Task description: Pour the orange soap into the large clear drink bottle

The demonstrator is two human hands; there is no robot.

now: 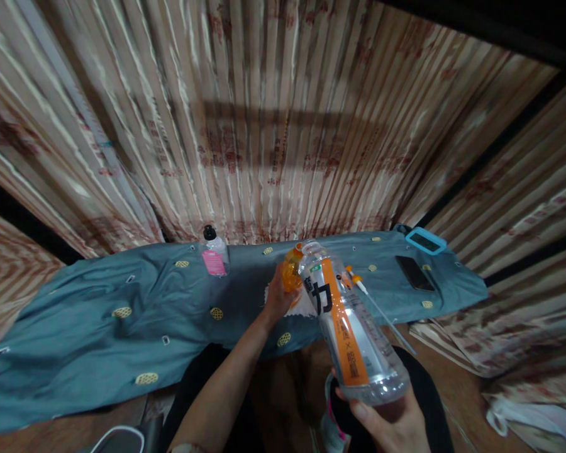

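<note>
My right hand (387,421) grips a large clear plastic bottle (346,336) with an orange and silver label near its base. That bottle is tilted, its open mouth up at the neck of a small orange bottle (291,270). Whether the two mouths touch, I cannot tell. Wrapped around the orange bottle is my left hand (278,294). Beneath it lies a white tissue (302,306) on the cloth. Just right of the large bottle is an orange cap piece (355,277) with a long thin white tube (384,314) reaching toward the cloth's front edge.
A blue-green patterned cloth (160,321) covers the long surface. On it stand a clear bottle (216,255) with a pink label and black cap, a dark phone (415,273) and a blue-framed object (426,241). Pleated curtains (273,126) hang behind. Another bottle (331,428) is low between the legs.
</note>
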